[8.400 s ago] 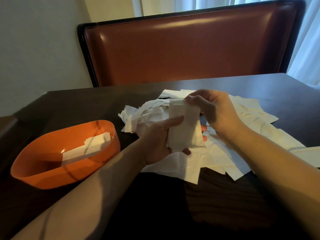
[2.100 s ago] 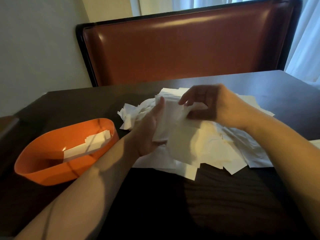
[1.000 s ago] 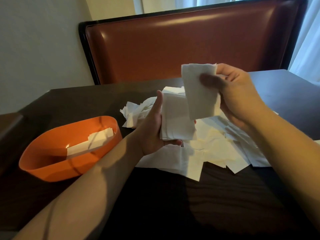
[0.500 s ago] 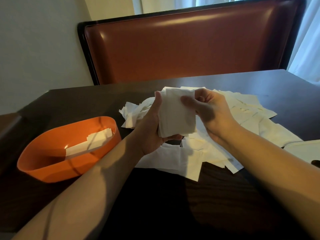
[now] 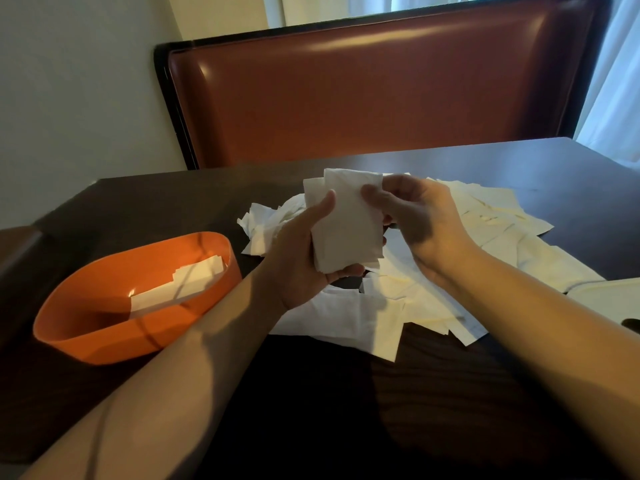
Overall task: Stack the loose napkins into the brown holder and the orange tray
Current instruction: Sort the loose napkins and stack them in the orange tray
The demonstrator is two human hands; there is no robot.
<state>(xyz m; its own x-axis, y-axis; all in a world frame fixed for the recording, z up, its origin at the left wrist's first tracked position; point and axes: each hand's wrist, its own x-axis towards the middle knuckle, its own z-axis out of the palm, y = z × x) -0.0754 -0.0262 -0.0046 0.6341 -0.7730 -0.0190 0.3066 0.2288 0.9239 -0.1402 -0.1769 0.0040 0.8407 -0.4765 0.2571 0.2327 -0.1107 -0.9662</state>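
Napkin stack was held between left hand and right hand, above loose napkin pile on table. Tray was placed left, napkins inside; bench backrest behind.

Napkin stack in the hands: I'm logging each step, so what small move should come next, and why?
Probably square up the napkin stack: the left hand grips it and the right hand pinches its top corner, yet the top edges sit stepped, so aligning comes before the orange tray.
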